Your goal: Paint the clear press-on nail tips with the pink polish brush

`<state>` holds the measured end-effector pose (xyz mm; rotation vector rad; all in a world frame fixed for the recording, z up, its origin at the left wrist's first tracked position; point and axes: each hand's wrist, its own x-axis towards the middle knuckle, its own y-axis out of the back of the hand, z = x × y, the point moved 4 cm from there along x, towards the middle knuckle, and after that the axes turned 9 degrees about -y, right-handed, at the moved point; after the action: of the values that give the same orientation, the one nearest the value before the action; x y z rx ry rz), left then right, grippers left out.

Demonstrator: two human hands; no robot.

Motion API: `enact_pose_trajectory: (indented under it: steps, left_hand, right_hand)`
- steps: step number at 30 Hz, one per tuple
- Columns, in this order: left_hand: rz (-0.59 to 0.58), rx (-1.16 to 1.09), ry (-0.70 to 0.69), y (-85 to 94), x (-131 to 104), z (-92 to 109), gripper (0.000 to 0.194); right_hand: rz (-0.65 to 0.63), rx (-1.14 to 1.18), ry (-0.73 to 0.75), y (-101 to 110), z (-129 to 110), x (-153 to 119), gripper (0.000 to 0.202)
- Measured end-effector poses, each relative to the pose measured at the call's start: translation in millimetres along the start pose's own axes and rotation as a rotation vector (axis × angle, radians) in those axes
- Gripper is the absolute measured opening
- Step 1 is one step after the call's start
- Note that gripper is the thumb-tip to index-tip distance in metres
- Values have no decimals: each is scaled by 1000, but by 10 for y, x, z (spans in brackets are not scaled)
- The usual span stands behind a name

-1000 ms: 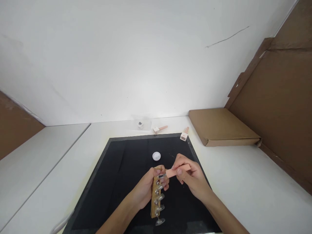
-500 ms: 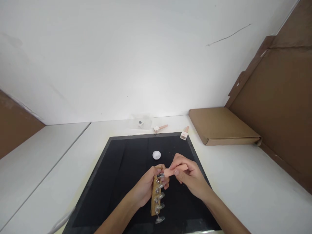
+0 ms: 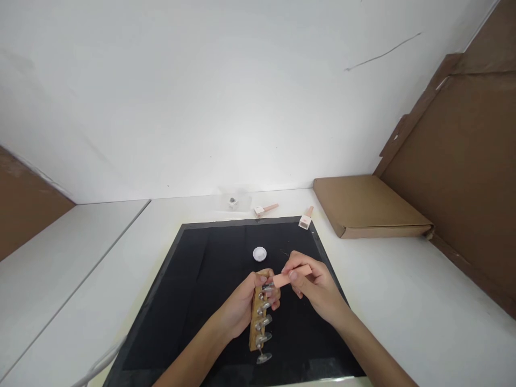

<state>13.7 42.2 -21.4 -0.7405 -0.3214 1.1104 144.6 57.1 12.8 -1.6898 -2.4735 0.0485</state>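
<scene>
- While the left hand (image 3: 242, 302) grips the strip (image 3: 254, 324) over the mat (image 3: 217, 258), I'd keep it steady.
- Right hand (image 3: 317, 290) pinches the brush (image 3: 282, 279) near its far end; go light, don't bump the tips (image 3: 264, 323).

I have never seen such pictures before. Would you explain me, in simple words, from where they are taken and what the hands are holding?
There is no machine here: a person works with two bare hands. One camera, worn on the head, looks forward and down. The left hand holds a wooden strip carrying a row of clear pieces. The right hand holds a pink handle, its thin end at the row's far end; whether it touches is too small to tell. On the white table lies a black mat with a small white dish. Beyond are two small bottles with pink caps and, at right, a flat cardboard box.
</scene>
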Motion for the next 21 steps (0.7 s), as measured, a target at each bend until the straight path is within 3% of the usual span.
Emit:
enact_pose_trajectory:
  steps: [21]
  left_hand:
    - [-25,-152,-7,50,30,-5,14]
  right_hand:
    - [118,-24,-87,63,91,23,30]
